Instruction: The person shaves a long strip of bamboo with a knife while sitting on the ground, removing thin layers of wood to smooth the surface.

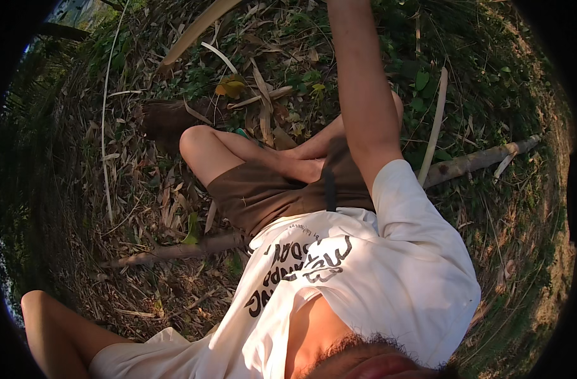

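Neither of my hands shows. My right arm (364, 82) stretches forward past the top edge, so the hand is out of the picture. My left arm (61, 335) bends at the lower left, its hand beyond the rim. A broad pale strip (200, 30), like split bamboo or wood, slants out through the top edge; whether a hand holds it I cannot tell. Another flat pale strip (434, 123) stands out to the right of my right arm. Between them are my crossed legs (288, 165) in brown shorts.
A thick branch (478, 163) lies on the right, and a similar length (175, 251) shows on the left. A dark log piece (165, 120) lies beyond my left knee. One long thin strip (104, 120) runs along the far left. Dry leaves and green plants cover the ground.
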The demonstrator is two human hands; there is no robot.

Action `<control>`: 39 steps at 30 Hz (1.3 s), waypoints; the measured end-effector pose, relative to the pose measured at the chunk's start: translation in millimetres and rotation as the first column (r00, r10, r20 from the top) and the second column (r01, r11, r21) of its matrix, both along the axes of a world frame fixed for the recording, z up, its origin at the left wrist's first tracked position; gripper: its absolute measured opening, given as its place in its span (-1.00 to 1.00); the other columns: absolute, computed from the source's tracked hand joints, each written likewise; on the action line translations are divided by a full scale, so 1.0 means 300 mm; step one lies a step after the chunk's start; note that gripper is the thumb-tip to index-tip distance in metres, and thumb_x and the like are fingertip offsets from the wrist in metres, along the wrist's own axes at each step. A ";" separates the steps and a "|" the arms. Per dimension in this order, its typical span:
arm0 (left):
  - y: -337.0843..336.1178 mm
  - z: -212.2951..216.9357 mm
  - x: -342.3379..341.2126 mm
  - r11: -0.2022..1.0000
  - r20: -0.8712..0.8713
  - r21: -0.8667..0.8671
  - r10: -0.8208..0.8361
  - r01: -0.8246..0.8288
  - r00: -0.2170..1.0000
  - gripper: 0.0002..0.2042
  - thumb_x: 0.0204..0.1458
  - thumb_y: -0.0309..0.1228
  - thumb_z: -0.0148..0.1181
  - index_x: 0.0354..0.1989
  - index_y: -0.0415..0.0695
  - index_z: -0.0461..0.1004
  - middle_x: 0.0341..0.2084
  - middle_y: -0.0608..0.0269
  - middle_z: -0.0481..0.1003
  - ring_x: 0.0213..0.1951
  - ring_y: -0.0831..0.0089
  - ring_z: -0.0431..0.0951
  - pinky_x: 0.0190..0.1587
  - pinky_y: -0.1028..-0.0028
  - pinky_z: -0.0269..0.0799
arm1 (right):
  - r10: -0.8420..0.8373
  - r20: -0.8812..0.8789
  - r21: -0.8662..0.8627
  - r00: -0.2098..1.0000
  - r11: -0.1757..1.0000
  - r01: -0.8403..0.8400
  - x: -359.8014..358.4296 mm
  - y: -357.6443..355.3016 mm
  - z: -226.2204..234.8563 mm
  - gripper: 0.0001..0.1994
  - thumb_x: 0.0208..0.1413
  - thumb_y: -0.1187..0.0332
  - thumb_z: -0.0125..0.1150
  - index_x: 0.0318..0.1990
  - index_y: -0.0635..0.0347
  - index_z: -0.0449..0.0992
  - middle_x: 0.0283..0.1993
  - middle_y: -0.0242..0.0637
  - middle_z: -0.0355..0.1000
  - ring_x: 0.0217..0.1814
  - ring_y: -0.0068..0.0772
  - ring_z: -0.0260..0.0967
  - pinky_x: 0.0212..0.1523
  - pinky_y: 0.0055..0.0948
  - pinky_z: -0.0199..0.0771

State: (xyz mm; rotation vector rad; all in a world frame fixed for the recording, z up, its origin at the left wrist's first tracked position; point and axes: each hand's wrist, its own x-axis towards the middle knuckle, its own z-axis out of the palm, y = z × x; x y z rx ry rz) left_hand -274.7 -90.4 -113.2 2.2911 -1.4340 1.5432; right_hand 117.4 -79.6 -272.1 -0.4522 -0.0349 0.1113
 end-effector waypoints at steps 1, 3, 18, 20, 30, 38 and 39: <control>0.001 -0.026 0.004 0.999 -0.053 -0.020 0.032 -0.033 0.998 -0.46 0.29 0.09 -0.07 0.32 0.06 0.21 0.26 0.21 0.28 0.19 0.42 0.39 0.28 0.20 0.28 | 0.025 -0.015 0.003 1.000 1.000 -0.025 -0.003 0.014 -0.013 -0.71 0.28 0.15 0.18 -0.26 0.21 0.38 -0.39 -0.16 0.49 -0.53 0.07 0.53 -0.42 0.03 0.73; 0.010 -0.075 0.020 0.996 -0.109 -0.073 0.046 -0.054 0.993 -0.47 0.30 0.09 -0.07 0.30 0.04 0.23 0.23 0.20 0.29 0.18 0.41 0.40 0.27 0.21 0.29 | 0.030 0.085 0.024 0.996 0.999 -0.032 0.079 0.022 -0.077 -0.69 0.25 0.12 0.22 -0.25 0.21 0.41 -0.41 -0.16 0.50 -0.52 0.03 0.54 -0.42 0.04 0.73; 0.017 -0.138 0.033 0.997 -0.021 0.036 0.072 -0.071 0.997 -0.53 0.33 0.04 -0.10 0.15 -0.11 0.33 0.02 0.14 0.42 0.05 0.34 0.47 0.17 0.24 0.36 | 0.036 -0.151 0.058 0.988 0.998 -0.027 -0.050 0.036 -0.102 -0.70 0.27 0.23 0.24 -0.21 0.11 0.19 -0.32 -0.36 0.36 -0.27 -0.42 0.45 -0.11 -0.36 0.72; 0.024 -0.109 0.026 0.997 0.045 0.067 0.037 -0.040 0.998 -0.53 0.34 0.03 -0.11 0.13 -0.12 0.35 -0.01 0.13 0.43 0.03 0.34 0.48 0.15 0.24 0.37 | 0.036 -0.130 0.001 0.991 0.999 -0.037 -0.055 0.041 -0.114 -0.68 0.33 0.15 0.11 -0.17 0.17 0.18 -0.25 -0.33 0.31 -0.24 -0.39 0.42 0.00 -0.31 0.70; 0.281 -0.451 0.070 0.334 -0.011 -0.940 0.168 -0.068 0.986 -0.52 0.36 0.00 -0.13 0.04 -0.22 0.42 -0.15 0.09 0.52 -0.05 0.30 0.54 0.08 0.27 0.41 | 0.190 -0.266 0.099 0.945 0.980 -0.170 -0.109 0.124 -0.201 -0.70 0.30 0.22 0.17 -0.17 0.13 0.16 -0.33 -0.35 0.31 -0.30 -0.38 0.43 -0.09 -0.31 0.73; 0.448 -0.948 0.295 -0.547 0.081 -0.812 -0.446 -0.200 0.891 -0.40 0.31 0.10 -0.10 0.21 -0.22 0.33 0.19 0.04 0.37 0.28 0.22 0.31 0.34 0.15 0.20 | 0.266 -0.353 0.066 0.897 0.963 -0.260 -0.121 0.162 -0.240 -0.67 0.34 0.16 0.10 -0.26 0.24 0.21 -0.32 -0.25 0.25 -0.27 -0.17 0.45 -0.15 -0.06 0.74; 0.471 -0.938 0.297 -0.580 0.212 -0.809 -0.435 -0.093 0.875 -0.37 0.30 0.12 -0.08 0.25 -0.21 0.30 0.26 0.04 0.31 0.34 0.21 0.25 0.38 0.13 0.14 | 0.283 -0.366 0.079 0.887 0.959 -0.273 -0.139 0.180 -0.240 -0.67 0.33 0.16 0.10 -0.26 0.24 0.21 -0.31 -0.24 0.25 -0.27 -0.16 0.45 -0.17 -0.04 0.74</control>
